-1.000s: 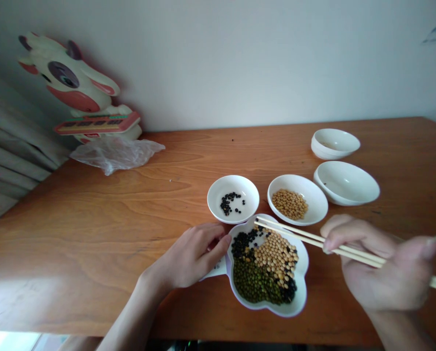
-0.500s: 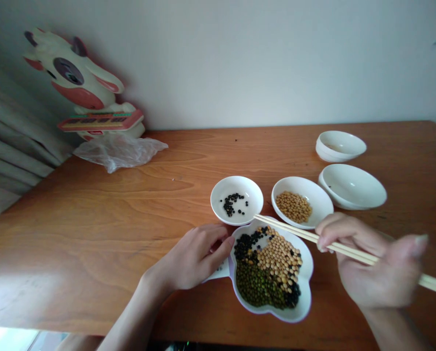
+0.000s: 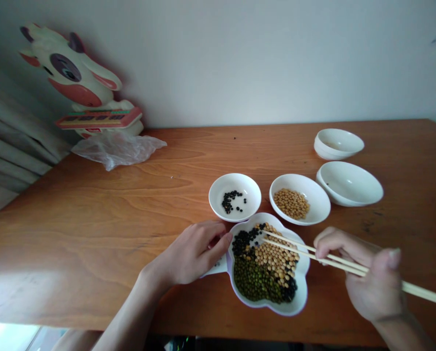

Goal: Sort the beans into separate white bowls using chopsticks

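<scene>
Your left hand has room to pass over the worktop at left of the frame, as far as the plastic bag at upper left. The divided dish stands between your hands. Just above it, the black-bean bowl and soybean bowl block the way forward. Beyond your right hand, a wide white bowl and a smaller white bowl stand in the way at upper right.

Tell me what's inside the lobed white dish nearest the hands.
The dish holds heaped black beans, soybeans and mung beans, with chopsticks over them. The beans cover most of its floor, so whatever lies beneath cannot be seen.
</scene>
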`<state>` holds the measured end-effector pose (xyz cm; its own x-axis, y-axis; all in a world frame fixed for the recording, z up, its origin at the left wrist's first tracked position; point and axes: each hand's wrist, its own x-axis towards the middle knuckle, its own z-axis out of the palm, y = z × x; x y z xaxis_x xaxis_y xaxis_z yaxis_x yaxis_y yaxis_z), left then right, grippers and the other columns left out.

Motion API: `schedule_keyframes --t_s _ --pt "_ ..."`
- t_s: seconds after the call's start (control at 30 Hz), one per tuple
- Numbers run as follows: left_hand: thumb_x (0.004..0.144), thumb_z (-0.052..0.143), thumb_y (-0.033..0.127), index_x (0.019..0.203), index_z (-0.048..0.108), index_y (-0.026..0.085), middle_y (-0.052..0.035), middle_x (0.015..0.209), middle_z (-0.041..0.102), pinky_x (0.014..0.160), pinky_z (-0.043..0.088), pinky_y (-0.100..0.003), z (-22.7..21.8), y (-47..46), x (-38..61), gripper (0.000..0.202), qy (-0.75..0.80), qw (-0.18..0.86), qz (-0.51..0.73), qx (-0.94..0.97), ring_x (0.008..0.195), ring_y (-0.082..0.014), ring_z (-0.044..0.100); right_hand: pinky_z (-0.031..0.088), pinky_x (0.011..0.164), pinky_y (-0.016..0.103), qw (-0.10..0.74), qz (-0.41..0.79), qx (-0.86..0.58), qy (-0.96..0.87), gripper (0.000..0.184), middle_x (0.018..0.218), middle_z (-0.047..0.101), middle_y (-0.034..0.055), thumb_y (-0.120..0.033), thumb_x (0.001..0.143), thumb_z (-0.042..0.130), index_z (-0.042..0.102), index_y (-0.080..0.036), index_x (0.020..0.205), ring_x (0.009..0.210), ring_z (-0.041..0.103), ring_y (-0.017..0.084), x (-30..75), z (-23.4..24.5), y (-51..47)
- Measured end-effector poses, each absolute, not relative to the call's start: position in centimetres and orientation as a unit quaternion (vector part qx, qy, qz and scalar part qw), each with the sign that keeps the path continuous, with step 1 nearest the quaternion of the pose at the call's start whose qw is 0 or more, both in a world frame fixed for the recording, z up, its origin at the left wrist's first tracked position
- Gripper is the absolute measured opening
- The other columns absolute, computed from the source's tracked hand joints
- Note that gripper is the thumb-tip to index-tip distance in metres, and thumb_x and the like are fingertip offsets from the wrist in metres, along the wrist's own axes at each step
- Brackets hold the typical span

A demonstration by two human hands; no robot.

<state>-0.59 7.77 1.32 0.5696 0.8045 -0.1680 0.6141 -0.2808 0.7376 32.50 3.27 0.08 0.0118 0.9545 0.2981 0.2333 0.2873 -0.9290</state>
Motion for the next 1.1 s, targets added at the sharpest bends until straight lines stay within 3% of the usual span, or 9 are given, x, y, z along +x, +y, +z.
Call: schedule_keyframes --t_s 0.43,0.77,1.1 --pt "0.124 0.042 0.047 0.089 0.056 0.021 -0.0010 0.085 0.064 0.071 0.040 -0.032 1.2 7.9 -0.6 0.045 0.443 0.392 0.122 0.797 0.075 -0.0179 0.059 0.050 0.055 0.036 0.549 0.342 -0.478 -0.594 0.086 0.065 0.071 0.0073 -0.085 0.109 0.034 0.081 -0.028 0.066 0.062 0.064 0.024 32.9 -0.9 3.4" --pt "0.124 0.042 0.046 0.088 0.055 0.021 -0.0010 0.084 0.064 0.070 0.040 -0.032 1.0 7.9 -0.6 0.046 0.438 0.388 0.125 0.801 0.074 -0.0173 0.059 0.051 0.058 0.039 0.621 0.339 -0.440 -0.553 0.087 0.062 0.069 0.0075 -0.086 0.109 0.036 0.081 -0.028 0.063 0.063 0.065 0.024 30.0 2.1 5.6" --pt "0.124 0.042 0.048 0.090 0.059 0.021 -0.0029 0.087 0.066 0.073 0.043 -0.033 0.9 7.9 -0.6 0.046 0.441 0.387 0.123 0.800 0.078 -0.0190 0.062 0.048 0.059 0.039 0.616 0.340 -0.418 -0.575 0.082 0.063 0.066 0.0062 -0.083 0.110 0.037 0.079 -0.028 0.067 0.064 0.063 0.024 27.9 2.4 6.5"
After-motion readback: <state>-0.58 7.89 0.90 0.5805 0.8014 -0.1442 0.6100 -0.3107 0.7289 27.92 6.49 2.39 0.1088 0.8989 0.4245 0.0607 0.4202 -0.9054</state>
